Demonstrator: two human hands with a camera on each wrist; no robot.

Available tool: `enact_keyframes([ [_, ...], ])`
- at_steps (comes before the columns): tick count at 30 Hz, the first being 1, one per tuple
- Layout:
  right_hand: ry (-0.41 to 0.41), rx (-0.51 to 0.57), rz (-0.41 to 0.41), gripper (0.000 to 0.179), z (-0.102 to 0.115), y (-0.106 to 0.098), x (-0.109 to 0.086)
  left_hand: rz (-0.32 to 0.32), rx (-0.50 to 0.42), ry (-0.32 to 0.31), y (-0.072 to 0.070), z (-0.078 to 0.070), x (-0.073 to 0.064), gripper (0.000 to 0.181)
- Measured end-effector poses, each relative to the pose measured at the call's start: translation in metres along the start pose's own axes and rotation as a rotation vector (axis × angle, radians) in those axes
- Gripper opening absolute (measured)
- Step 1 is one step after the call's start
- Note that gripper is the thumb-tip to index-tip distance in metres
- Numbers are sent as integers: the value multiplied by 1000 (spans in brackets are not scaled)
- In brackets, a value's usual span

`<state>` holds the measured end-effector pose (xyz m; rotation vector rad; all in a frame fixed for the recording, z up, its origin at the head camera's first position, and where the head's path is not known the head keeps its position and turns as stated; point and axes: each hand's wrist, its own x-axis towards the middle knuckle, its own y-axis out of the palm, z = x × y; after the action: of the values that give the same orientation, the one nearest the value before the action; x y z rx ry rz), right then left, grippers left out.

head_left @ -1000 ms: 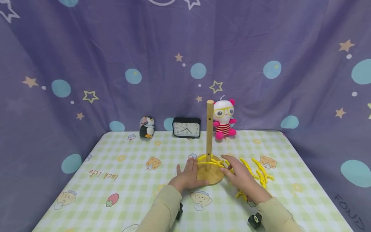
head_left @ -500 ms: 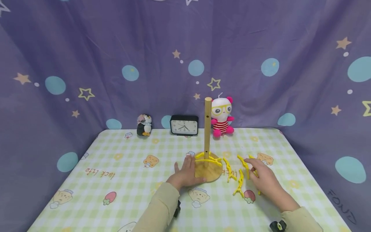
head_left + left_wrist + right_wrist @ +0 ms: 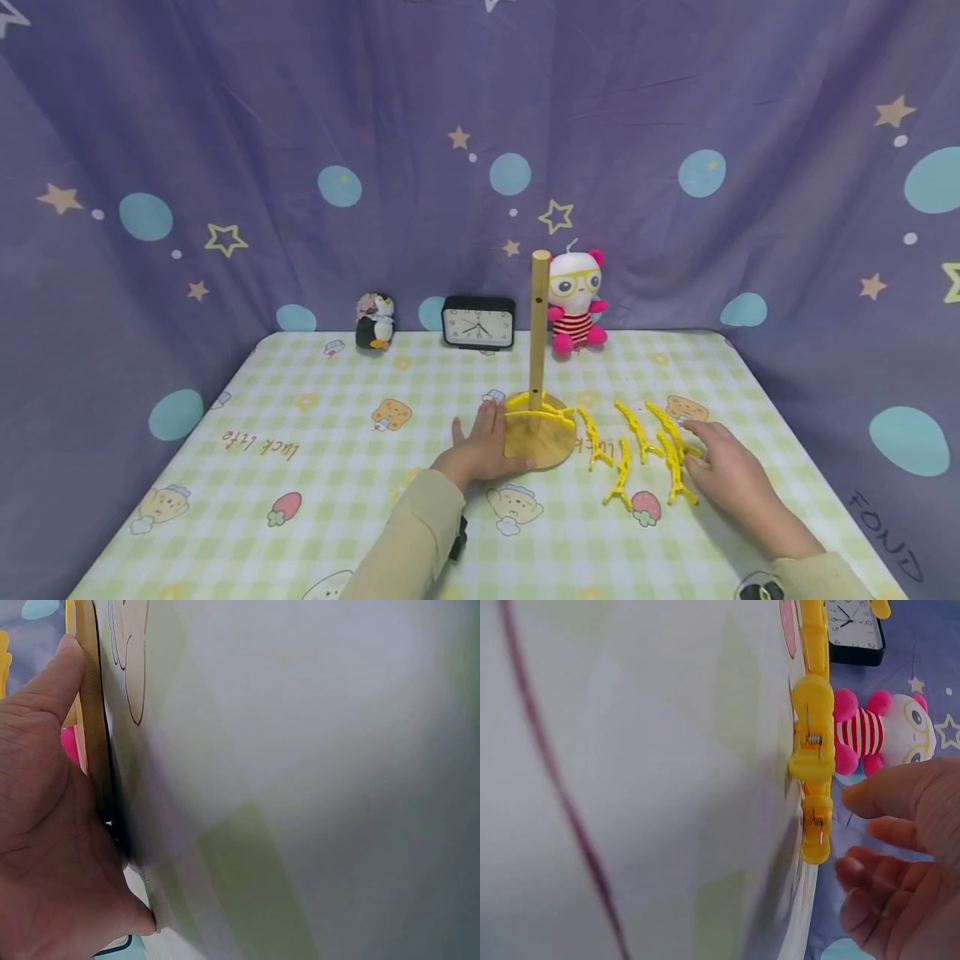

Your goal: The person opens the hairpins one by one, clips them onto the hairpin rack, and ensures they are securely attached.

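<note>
Backdrop: purple curtain (image 3: 420,108) with stars and blue spots. Below it, a table (image 3: 322,517) under a green-and-white checked cloth.

On the table, right of centre: 1 wooden stand. Its upright post (image 3: 538,342) is pale, round and straight, with 2 dark spots on its near face; the base (image 3: 551,450) is a flat disc with darker grain.

Left hand (image 3: 480,450): spread flat against the left side of the base, thumb on the front rim. Right hand (image 3: 731,471): well apart from the left, fingers loosely bent and holding nothing, just beside the clips.

Along the rear edge: 1 pink-and-white plush toy (image 3: 573,287), 1 black-framed clock (image 3: 478,323), 1 penguin figure (image 3: 375,321).

Yellow clips (image 3: 636,429): slim, slightly curved, forked at 1 end, glossy plastic. Loose count right of the base appears to be 5, though some overlap near the right hand. 2 curved yellow strips (image 3: 555,417) cross the base near the post's foot. Smallest detail: a metal coil spring (image 3: 814,739) in 1 clip.
</note>
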<state>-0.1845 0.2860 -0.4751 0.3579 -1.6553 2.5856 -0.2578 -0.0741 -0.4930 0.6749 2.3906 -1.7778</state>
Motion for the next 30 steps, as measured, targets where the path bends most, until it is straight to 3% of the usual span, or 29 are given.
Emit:
enact_keyframes([
  [14, 62, -13, 179, 54, -10, 5, 8, -2, -16, 7, -7, -5, -9, 114],
  [19, 62, -5, 205, 51, -14, 6, 11, 12, -2, 3, -9, -6, -10, 114],
  [30, 41, 25, 222, 47, -17, 5, 15, -5, -3, 5, 3, 3, 3, 116],
])
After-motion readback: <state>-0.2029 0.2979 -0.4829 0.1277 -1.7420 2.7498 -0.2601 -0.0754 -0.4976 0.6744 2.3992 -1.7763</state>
